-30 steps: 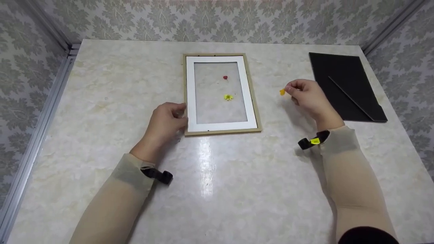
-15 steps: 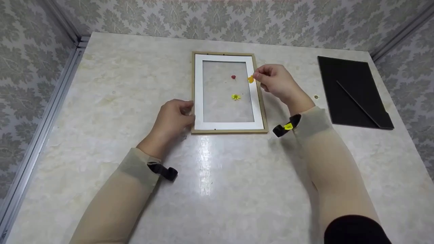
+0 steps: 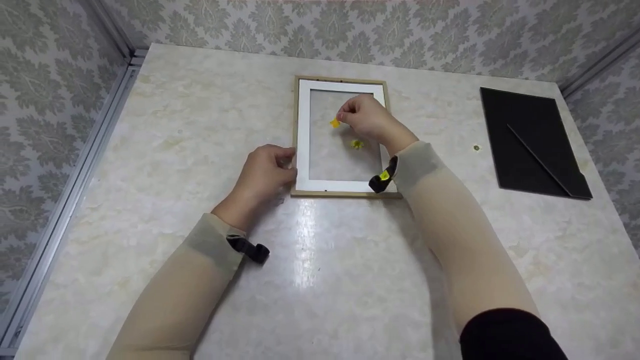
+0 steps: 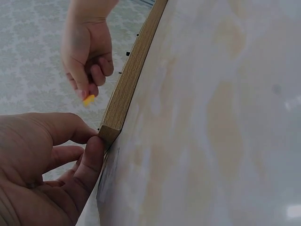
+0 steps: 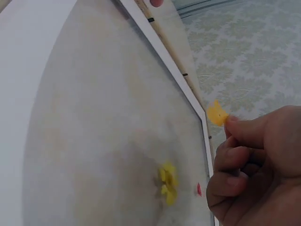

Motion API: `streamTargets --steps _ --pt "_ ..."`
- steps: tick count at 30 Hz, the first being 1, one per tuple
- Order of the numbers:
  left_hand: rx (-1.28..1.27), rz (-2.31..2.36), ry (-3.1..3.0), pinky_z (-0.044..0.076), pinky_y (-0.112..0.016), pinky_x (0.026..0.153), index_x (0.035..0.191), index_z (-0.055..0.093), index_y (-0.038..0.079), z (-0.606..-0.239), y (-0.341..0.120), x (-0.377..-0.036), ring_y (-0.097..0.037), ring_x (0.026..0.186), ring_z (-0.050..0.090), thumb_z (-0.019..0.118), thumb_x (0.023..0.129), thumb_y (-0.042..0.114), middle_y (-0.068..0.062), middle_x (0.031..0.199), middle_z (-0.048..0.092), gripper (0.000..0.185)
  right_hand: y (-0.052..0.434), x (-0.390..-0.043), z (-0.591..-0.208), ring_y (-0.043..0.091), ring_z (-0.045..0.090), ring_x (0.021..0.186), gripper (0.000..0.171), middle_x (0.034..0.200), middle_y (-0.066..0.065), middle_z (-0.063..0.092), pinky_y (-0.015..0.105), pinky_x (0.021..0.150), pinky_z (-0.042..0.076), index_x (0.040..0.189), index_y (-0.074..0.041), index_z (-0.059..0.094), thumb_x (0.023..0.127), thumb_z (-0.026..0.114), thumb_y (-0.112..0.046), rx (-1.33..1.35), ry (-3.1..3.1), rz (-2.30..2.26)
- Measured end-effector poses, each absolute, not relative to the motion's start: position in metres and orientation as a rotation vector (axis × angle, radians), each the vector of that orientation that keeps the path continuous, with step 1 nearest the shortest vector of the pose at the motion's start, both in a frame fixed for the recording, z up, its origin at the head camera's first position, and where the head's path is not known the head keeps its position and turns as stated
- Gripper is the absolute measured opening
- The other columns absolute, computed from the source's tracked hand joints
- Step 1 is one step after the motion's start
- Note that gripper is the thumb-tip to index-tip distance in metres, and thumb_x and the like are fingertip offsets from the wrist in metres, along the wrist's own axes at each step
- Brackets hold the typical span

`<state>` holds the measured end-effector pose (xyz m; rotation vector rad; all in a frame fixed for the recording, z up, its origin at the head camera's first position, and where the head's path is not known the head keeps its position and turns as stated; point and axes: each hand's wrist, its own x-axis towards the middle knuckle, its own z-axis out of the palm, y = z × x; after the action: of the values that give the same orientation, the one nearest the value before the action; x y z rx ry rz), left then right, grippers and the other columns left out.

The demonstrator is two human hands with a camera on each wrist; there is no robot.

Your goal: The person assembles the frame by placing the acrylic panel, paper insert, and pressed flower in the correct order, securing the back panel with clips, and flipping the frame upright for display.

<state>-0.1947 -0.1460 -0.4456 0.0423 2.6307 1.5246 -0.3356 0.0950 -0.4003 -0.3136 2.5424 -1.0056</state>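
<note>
Right hand (image 3: pixel 367 120) over the glass of the picture frame (image 3: pixel 300 135), at 12 o'clock from table centre; fingers curled, pinching a small orange petal (image 3: pixel 334 122) between thumb and fingertip. Petal held just above the pane, in the upper half of the opening, not seen touching the glass. In the right wrist view, same petal (image 5: pixel 217 114) at the fingertips, raised off the pane

Left hand (image 3: pixel 265 172) at the frame's lower left corner, at 9 o'clock from the frame centre; thumb and fingers closed on the wooden edge (image 4: pixel 123 94), gripping it, as the left wrist view shows

Yellow flower (image 3: pixel 356 144) lying on the glass at 5 o'clock from the petal, just beside the right wrist. Small red piece (image 5: pixel 199 189) on the pane near the flower, visible only in the right wrist view; hidden by the hand in the head view

Black backing board (image 3: pixel 530 135) flat on the table (image 3: pixel 150 125) at 3 o'clock from the frame, well apart. Small round object (image 3: pixel 476 148) on the table between frame and board, close to the board
</note>
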Motion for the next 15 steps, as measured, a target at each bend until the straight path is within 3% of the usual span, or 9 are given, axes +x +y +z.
streamTargets --steps 7,15 --pt "0.027 1.526 2.617 0.052 -0.033 0.087 0.138 0.065 0.002 -0.447 -0.143 -0.195 -0.021 0.101 0.061 0.072 0.085 0.009 -0.013 0.118 0.071 0.054 0.081 -0.337 -0.412 0.014 0.056 0.080 0.026 0.106 0.004 0.067 0.025 0.064 0.049 0.110 -0.007 0.072 0.108 0.055 -0.027 -0.357 2.595 -0.804" --pt "0.043 1.535 2.622 0.053 -0.035 0.089 0.138 0.066 0.003 -0.446 -0.147 -0.194 -0.022 0.101 0.061 0.071 0.084 0.008 -0.012 0.118 0.071 0.054 0.086 -0.339 -0.416 0.017 0.060 0.092 0.026 0.109 0.005 0.071 0.029 0.079 0.051 0.116 -0.009 0.075 0.106 0.059 -0.027 -0.419 2.669 -0.778"
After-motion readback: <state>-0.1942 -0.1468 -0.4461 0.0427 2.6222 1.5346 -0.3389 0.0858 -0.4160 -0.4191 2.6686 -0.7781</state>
